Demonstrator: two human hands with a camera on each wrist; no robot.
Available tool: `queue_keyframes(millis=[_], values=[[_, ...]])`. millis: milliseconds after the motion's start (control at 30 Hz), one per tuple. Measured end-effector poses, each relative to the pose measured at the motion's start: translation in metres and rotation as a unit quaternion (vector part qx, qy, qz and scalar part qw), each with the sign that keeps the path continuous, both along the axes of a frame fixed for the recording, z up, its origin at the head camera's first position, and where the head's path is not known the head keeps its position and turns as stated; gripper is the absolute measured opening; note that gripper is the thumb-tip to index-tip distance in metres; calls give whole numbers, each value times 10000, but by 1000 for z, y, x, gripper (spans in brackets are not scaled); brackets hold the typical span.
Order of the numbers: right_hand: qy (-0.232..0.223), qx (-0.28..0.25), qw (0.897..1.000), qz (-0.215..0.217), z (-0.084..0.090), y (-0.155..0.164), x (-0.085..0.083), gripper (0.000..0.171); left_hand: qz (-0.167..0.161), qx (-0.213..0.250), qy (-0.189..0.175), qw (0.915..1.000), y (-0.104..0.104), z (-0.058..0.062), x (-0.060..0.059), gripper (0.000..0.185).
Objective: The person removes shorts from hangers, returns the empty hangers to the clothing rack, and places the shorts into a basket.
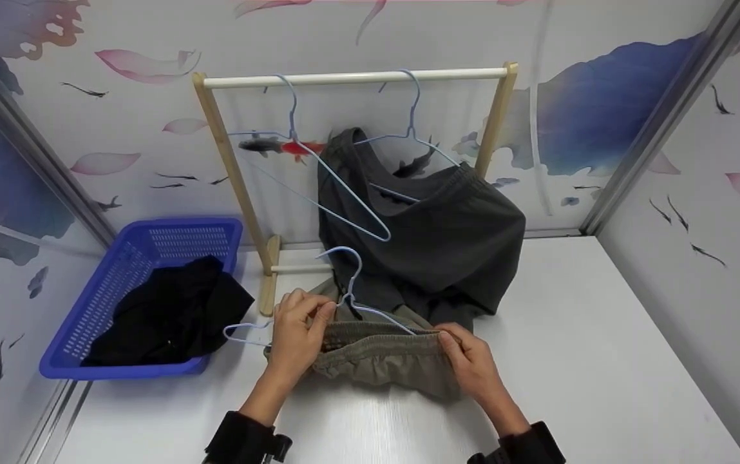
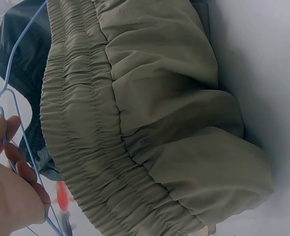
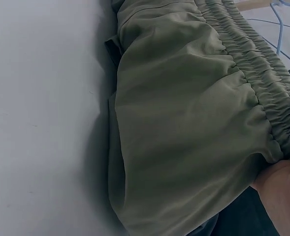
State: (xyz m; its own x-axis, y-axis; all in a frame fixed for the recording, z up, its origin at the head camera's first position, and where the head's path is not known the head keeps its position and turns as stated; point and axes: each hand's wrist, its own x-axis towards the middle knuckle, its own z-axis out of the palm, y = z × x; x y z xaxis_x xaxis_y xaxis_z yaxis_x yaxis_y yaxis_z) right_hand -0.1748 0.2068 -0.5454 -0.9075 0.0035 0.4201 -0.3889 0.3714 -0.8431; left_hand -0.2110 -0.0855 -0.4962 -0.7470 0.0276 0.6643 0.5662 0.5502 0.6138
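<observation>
Olive-green shorts [image 1: 382,361] are lying bunched on the white table [image 1: 601,386], stretched between the two hands, with the gathered elastic waistband running from one hand to the other. The left hand [image 1: 295,335] is curling its fingers around the waistband's left end together with the thin wire of a pale blue hanger [image 1: 350,293], whose hook is rising just above and between the hands. The right hand [image 1: 469,361] is pinching the right end of the waistband between thumb and curled fingers. In the wrist views the fabric is looking light, matte and slightly crinkled, puffing out in soft folds below a ribbed, tightly shirred band with rows of stitching. Just beyond the hands, a dark grey garment [image 1: 434,238] of heavier cloth is hanging from another blue hanger [image 1: 408,122] on a small rack [image 1: 357,78] with pale wooden uprights and a white round bar; its lower edge is touching the far side of the shorts. A further, bare wire hanger [image 1: 305,167] is dangling tilted on the same bar, beyond the left hand. Well to the left of the left hand, a blue perforated plastic basket [image 1: 151,245] is holding crumpled black clothing [image 1: 176,312].
</observation>
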Motion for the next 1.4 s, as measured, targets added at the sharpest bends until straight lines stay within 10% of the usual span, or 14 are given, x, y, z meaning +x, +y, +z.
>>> queue_keyframes(millis=[1400], values=[[-643,-894,9938,154,-13,11,8,21,118,50,158,9998,-11,3,2,5]])
